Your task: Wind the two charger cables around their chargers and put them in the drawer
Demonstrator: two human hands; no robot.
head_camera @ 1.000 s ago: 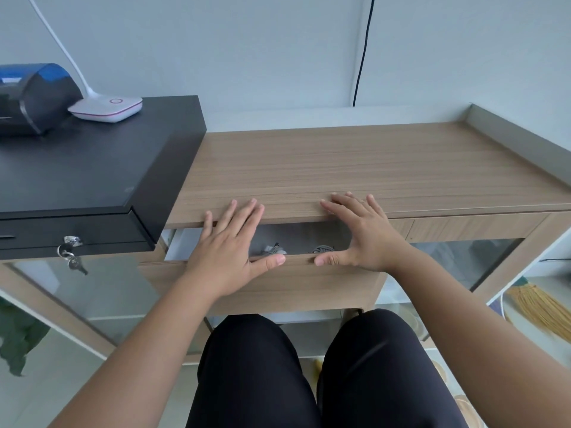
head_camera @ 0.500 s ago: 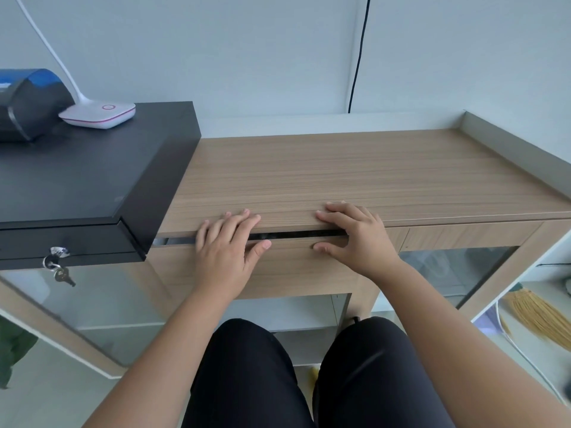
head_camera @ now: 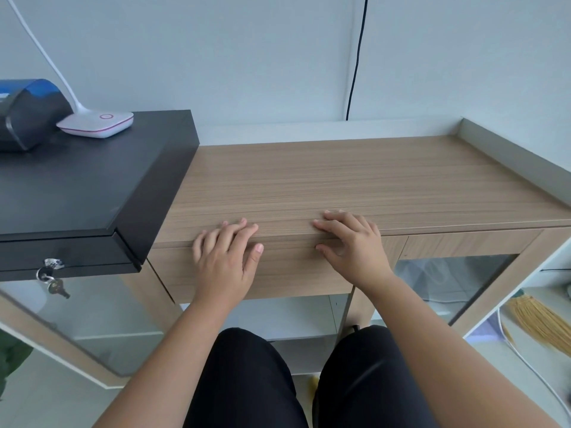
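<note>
The wooden drawer (head_camera: 290, 273) under the desk top is pushed in flush with the front. My left hand (head_camera: 224, 261) lies flat against the drawer front, fingertips on the desk edge. My right hand (head_camera: 352, 245) presses the drawer front too, its fingers resting over the desk edge (head_camera: 287, 233). Neither hand holds anything. The chargers and their cables are hidden from view.
A black cash box (head_camera: 77, 193) with keys (head_camera: 54, 281) in its lock sits at the left, carrying a white lamp base (head_camera: 95, 123) and a dark blue device (head_camera: 27, 114). A black cable (head_camera: 355, 66) hangs down the wall. A broom (head_camera: 537, 322) lies at the lower right.
The drawer, open a second ago with items visible inside, has slid fully shut under both hands' push. My hands moved forward with it.
</note>
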